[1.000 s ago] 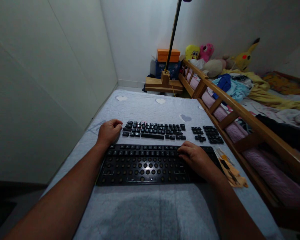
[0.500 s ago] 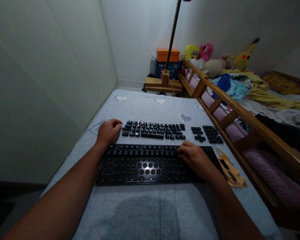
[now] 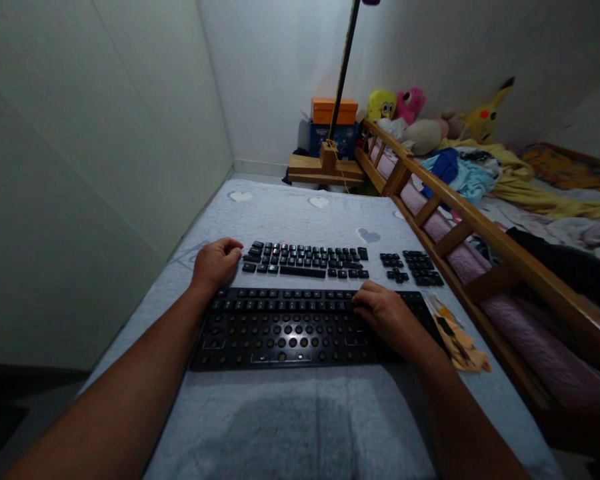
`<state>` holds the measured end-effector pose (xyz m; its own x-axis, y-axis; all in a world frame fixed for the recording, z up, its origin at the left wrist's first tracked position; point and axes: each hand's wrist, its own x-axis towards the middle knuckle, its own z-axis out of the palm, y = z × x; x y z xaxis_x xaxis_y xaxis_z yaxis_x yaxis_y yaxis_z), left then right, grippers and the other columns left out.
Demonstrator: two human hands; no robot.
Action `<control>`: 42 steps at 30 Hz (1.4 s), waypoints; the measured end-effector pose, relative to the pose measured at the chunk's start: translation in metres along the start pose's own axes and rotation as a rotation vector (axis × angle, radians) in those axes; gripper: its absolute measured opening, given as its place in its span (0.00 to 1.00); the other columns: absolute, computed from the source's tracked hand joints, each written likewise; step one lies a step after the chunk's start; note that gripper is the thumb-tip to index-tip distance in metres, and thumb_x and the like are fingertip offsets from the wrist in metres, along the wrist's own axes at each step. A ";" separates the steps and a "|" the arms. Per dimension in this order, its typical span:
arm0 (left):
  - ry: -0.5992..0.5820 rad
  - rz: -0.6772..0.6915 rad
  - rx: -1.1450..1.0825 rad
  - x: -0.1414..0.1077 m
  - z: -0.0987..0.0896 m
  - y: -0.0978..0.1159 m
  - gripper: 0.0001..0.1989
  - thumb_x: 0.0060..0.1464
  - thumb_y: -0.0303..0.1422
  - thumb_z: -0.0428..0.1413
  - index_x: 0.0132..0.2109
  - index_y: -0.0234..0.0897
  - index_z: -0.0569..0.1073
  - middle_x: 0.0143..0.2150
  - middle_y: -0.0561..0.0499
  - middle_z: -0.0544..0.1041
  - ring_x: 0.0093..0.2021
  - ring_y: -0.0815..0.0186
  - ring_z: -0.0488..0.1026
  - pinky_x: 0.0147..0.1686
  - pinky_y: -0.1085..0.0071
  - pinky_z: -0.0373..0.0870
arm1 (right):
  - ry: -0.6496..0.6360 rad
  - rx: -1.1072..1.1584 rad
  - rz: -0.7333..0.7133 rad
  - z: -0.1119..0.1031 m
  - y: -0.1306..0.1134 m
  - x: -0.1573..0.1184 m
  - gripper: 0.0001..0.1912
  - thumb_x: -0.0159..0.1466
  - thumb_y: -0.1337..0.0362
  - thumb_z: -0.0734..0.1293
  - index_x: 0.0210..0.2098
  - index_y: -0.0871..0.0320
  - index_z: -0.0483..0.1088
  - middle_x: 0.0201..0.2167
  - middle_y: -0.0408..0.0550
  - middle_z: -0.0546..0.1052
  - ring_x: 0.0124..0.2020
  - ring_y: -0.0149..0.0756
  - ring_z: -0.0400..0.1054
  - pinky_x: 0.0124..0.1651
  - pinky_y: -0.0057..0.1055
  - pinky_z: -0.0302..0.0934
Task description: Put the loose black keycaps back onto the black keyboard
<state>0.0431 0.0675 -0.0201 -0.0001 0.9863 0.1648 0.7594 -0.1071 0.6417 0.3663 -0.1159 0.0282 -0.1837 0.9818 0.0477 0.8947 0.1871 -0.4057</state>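
A black keyboard (image 3: 290, 363) lies across the cloth-covered surface. Its two upper rows carry keycaps, while the rows below show bare round key posts. My right hand (image 3: 380, 310) is on the keyboard at the right end of the number row, fingertips closed together; whatever is between them is hidden. My left hand (image 3: 216, 263) rests on the cloth beyond the keyboard's upper left corner, fingers curled and closed, close to the loose keycaps (image 3: 305, 260). Those keycaps are laid out in rows behind the keyboard. Two smaller groups, arrow-and-navigation keycaps (image 3: 394, 267) and number-pad keycaps (image 3: 423, 268), lie further right.
An orange printed packet or cloth (image 3: 460, 340) lies right of the keyboard. A wooden bed rail (image 3: 460, 207) runs along the right side, with bedding and plush toys beyond. A pale wall (image 3: 105, 147) stands at the left. At the far end is a wooden stand (image 3: 325, 167).
The whole view has shifted very slightly. Both hands keep the same places, the right on the number row and the left beside the loose keycaps.
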 end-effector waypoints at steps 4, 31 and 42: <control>-0.008 -0.002 -0.001 0.000 -0.001 0.000 0.17 0.48 0.38 0.51 0.41 0.38 0.80 0.37 0.47 0.82 0.38 0.58 0.77 0.41 0.67 0.69 | -0.004 -0.010 0.001 0.000 -0.002 0.001 0.08 0.61 0.77 0.66 0.31 0.58 0.73 0.35 0.46 0.72 0.38 0.36 0.68 0.42 0.31 0.61; 0.006 0.007 -0.022 0.002 0.003 -0.006 0.17 0.48 0.39 0.52 0.40 0.38 0.80 0.36 0.47 0.81 0.37 0.59 0.76 0.41 0.66 0.69 | 0.454 0.015 -0.021 -0.008 0.013 -0.003 0.06 0.65 0.70 0.64 0.34 0.57 0.72 0.34 0.48 0.74 0.38 0.38 0.69 0.42 0.34 0.61; -0.029 0.042 -0.089 0.001 0.005 -0.010 0.17 0.48 0.39 0.51 0.40 0.37 0.79 0.37 0.46 0.82 0.37 0.59 0.76 0.40 0.66 0.69 | 0.341 -0.124 -0.002 0.004 0.031 0.001 0.18 0.59 0.76 0.59 0.43 0.59 0.75 0.41 0.53 0.76 0.46 0.46 0.66 0.51 0.43 0.62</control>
<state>0.0388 0.0704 -0.0295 0.0503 0.9837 0.1724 0.6973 -0.1582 0.6991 0.3921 -0.1092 0.0115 -0.0581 0.9318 0.3583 0.9408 0.1712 -0.2926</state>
